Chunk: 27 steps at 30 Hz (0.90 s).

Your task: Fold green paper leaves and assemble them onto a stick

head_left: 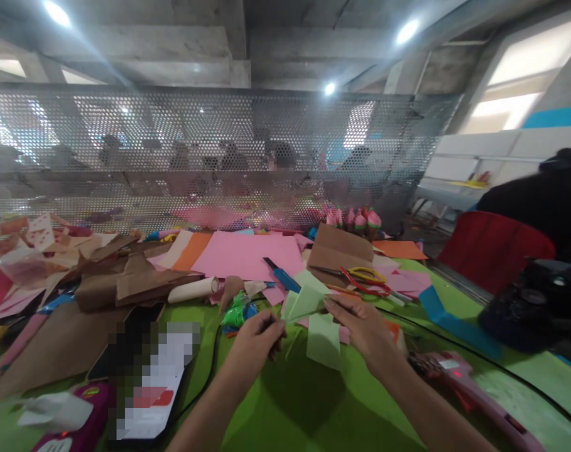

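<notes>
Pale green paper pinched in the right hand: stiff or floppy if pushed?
The pale green paper is probably light: the right hand pinches just its edge. Its thin sheet likely bends easily, though the overlapping layers may stiffen it slightly.

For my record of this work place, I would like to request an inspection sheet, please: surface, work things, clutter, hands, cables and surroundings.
Surface: green table, largely covered by paper toward its far side.
Work things: light green paper, raised between the hands.
Clutter: pink sheet, brown paper and blue cutter beyond the hands; pink glue gun at right.
Hands: right hand pinches the light green paper; left hand is at its lower corner, grip unclear.
Cables: one black cable left of the left hand, another at right.
Surroundings: perforated screen behind the table; red chair at right.
</notes>
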Each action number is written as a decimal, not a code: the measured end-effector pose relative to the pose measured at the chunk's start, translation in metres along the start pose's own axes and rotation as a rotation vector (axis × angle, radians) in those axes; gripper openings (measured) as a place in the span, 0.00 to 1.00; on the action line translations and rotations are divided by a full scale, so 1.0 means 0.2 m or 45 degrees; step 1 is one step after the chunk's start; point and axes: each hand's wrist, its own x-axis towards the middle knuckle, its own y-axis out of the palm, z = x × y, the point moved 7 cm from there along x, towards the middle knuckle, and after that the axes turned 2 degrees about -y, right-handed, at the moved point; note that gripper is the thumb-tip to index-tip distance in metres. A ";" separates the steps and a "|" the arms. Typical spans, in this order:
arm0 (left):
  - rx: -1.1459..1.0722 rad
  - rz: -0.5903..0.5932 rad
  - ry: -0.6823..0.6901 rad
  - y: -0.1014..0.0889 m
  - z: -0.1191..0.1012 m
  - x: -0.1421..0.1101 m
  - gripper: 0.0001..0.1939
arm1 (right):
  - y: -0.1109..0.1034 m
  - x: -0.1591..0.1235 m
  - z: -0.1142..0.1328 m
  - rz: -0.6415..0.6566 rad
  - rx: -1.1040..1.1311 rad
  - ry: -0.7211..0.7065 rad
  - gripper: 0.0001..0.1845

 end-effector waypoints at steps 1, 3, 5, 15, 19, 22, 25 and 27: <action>0.067 -0.034 -0.014 -0.02 0.01 0.00 0.13 | -0.01 0.00 0.00 -0.020 0.027 0.003 0.14; 0.217 -0.129 -0.023 -0.07 0.03 -0.01 0.14 | -0.02 0.01 0.00 -0.027 0.078 0.013 0.14; 0.352 -0.241 -0.019 -0.13 0.03 -0.03 0.15 | -0.01 0.00 0.01 0.009 0.103 0.026 0.14; 0.724 0.043 0.539 -0.01 -0.21 -0.12 0.37 | 0.18 -0.09 0.00 0.396 0.093 0.133 0.13; 0.648 0.223 0.526 0.06 -0.20 -0.15 0.34 | 0.22 -0.11 -0.02 0.448 0.083 0.100 0.09; 0.724 0.231 0.507 0.06 -0.19 -0.14 0.29 | 0.22 -0.11 -0.03 0.438 0.035 0.066 0.08; 1.033 0.175 0.574 0.08 -0.20 -0.14 0.27 | 0.18 -0.11 0.00 0.327 -0.059 -0.015 0.10; 1.317 0.032 0.606 0.09 -0.21 -0.15 0.24 | 0.14 -0.12 0.07 0.215 -0.190 -0.142 0.14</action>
